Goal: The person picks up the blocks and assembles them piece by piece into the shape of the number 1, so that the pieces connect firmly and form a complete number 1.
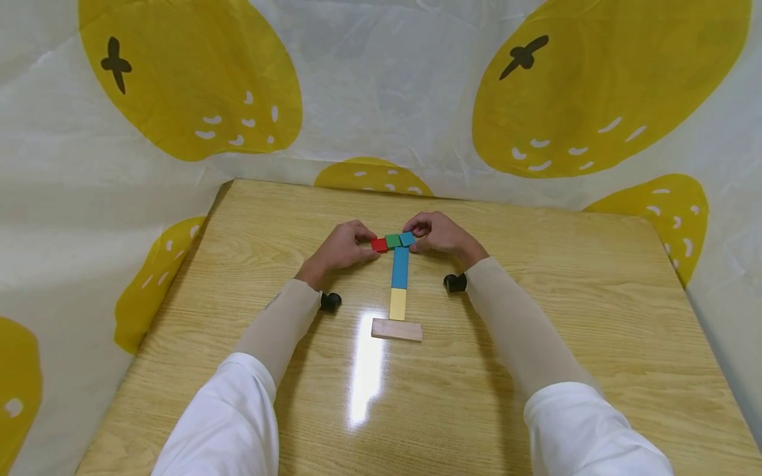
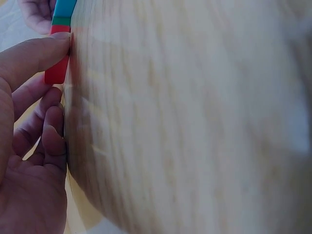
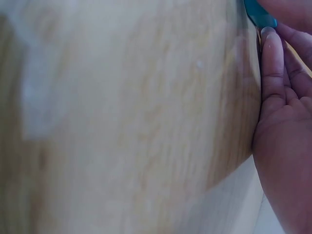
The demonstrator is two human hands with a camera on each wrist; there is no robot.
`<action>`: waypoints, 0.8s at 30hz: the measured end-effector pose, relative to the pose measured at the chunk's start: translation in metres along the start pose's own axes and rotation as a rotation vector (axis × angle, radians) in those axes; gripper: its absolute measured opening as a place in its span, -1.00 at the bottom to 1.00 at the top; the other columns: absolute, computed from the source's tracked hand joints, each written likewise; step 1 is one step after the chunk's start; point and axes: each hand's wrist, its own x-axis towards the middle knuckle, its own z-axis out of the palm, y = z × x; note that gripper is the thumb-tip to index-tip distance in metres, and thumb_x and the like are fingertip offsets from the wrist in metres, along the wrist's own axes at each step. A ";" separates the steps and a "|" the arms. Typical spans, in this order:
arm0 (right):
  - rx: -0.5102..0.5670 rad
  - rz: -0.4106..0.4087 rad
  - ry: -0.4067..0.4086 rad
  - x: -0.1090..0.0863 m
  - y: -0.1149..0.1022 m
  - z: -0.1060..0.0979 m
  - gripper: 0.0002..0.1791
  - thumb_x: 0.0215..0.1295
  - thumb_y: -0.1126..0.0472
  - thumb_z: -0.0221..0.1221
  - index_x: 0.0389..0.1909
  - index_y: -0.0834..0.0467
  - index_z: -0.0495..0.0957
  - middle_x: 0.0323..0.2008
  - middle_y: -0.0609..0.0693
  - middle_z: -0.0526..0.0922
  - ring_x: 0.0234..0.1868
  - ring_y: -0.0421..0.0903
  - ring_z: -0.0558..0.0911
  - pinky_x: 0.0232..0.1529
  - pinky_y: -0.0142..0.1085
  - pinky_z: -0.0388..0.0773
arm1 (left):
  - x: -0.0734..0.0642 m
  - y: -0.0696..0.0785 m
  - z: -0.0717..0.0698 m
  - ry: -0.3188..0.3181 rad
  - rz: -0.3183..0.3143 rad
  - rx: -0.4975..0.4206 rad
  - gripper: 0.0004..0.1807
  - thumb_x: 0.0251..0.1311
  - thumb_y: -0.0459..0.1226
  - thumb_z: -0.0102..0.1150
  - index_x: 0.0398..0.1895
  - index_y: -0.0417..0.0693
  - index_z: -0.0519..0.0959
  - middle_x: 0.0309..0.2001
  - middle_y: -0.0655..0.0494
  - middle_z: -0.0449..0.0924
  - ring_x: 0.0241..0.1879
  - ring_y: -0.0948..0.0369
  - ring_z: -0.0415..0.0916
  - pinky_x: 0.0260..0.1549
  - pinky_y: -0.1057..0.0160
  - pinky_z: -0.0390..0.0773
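Note:
My left hand point(image 1: 345, 246) pinches a red block point(image 1: 380, 245) between thumb and fingers. In the left wrist view the thumb lies on the near side of that red block point(image 2: 57, 68). A green block point(image 1: 393, 241) sits between it and a small blue block point(image 1: 407, 238), the three forming a slightly bent row. On the right end, my right hand point(image 1: 442, 235) pinches the small blue block; its blue-green edge point(image 3: 261, 13) shows in the right wrist view. Below the row lie a long blue block point(image 1: 401, 268), a yellow block point(image 1: 397, 304) and a plain wooden block point(image 1: 396, 330), arranged in a column.
The blocks are on a wood-grain table point(image 1: 238, 410) with a bright glare patch left of the column. A white cloth printed with yellow shapes point(image 1: 381, 86) hangs behind the table and along its sides. Black wrist cameras point(image 1: 455, 283) sit beside both forearms.

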 end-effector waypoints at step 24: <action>-0.036 -0.025 0.010 -0.001 0.000 0.001 -0.50 0.18 0.37 0.45 0.17 0.26 0.63 -0.03 0.17 0.58 -0.02 0.04 0.44 0.04 -0.26 0.43 | 0.000 -0.002 0.001 0.007 0.007 -0.002 -0.53 0.20 -0.16 0.52 0.13 -0.20 0.71 0.06 -0.02 0.64 0.03 0.06 0.50 0.14 0.08 0.55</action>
